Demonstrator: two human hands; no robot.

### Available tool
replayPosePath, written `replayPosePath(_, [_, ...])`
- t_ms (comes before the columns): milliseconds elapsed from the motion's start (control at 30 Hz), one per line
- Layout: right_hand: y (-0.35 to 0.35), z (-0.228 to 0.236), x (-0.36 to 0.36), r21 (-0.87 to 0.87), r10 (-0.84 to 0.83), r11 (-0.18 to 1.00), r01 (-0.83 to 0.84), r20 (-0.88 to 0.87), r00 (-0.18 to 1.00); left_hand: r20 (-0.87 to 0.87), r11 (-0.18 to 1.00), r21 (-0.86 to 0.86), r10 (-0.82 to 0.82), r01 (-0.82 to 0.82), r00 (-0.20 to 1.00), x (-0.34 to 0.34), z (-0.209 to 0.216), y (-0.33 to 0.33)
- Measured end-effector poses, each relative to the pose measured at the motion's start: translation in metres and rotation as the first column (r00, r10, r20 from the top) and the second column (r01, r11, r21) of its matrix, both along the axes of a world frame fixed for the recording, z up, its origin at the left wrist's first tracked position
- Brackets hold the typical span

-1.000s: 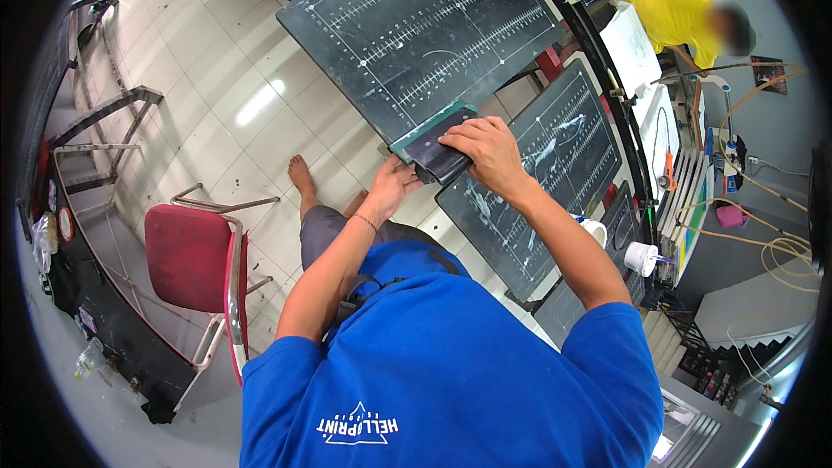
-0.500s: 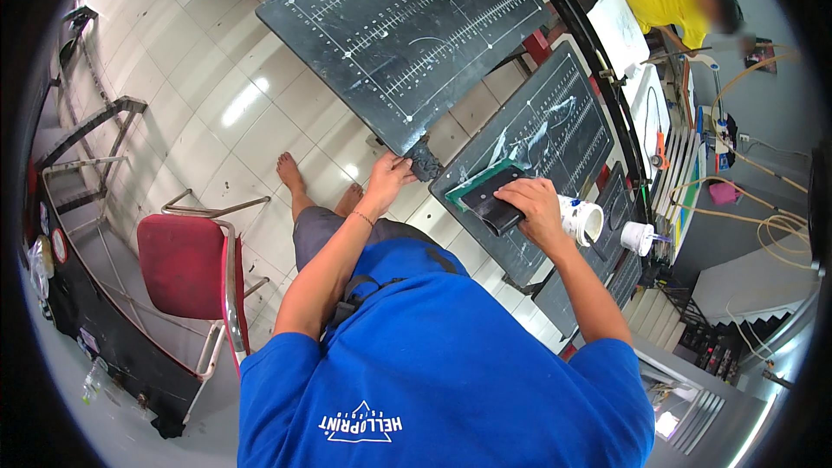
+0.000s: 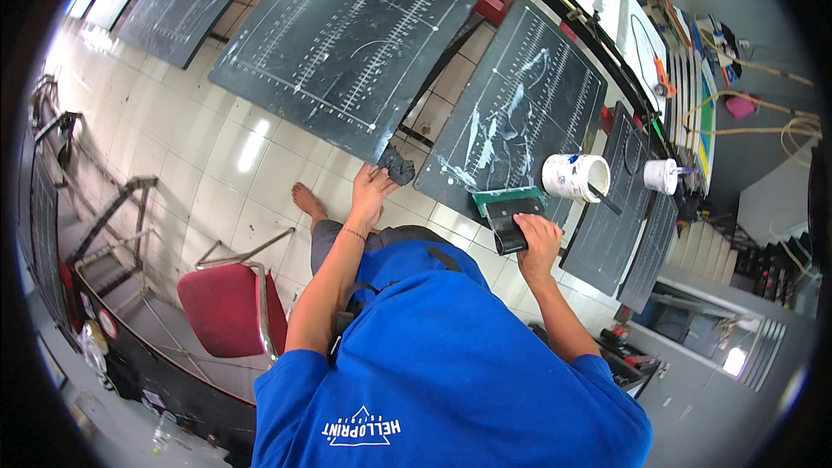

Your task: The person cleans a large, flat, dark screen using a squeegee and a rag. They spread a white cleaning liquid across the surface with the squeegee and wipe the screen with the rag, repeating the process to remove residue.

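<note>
My right hand grips the black handle of a squeegee with a green blade. The blade lies at the near edge of a dark platen marked with white ruler lines and smeared with whitish streaks. My left hand pinches a crumpled dark grey rag. That rag sits by the near corner of a larger ruled platen; whether it touches the platen I cannot tell. Standing on the smeared platen, right of the squeegee, is a stained white tub with a dark-handled tool in it.
A smaller white tub stands farther right, near more dark platens. A red chair with metal arms is at my left on the tiled floor. Beyond the platens runs a black curved rail. Part of a person in yellow shows at the top right.
The squeegee has come toward me, from over the platen to its near edge, and more streaks show. My left hand still holds the rag. The whole view has shifted.
</note>
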State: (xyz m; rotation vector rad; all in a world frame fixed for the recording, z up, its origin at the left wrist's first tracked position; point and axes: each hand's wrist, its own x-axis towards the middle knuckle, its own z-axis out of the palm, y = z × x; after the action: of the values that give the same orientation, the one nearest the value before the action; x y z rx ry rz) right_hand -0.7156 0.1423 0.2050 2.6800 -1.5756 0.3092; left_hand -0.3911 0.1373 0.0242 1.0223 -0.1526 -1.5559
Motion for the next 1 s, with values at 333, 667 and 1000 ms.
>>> replayPosePath(333, [0.049,-0.014,-0.054,-0.102,-0.375,0.917,0.385,0.105,0.921,0.035,0.987,0.083,-0.139,0.136,0.99,0.008,0.004,0.005])
replayPosePath(667, [0.069,-0.031,-0.063,-0.064,-0.488,0.87,0.49,0.046,0.872,0.074,0.96,0.107,-0.269,0.26,0.96,0.034,0.008,0.013])
replayPosePath(1000, [0.042,0.007,0.011,0.037,-0.626,0.777,0.628,0.151,0.765,0.076,0.907,0.157,-0.405,0.39,0.911,0.074,0.006,-0.006])
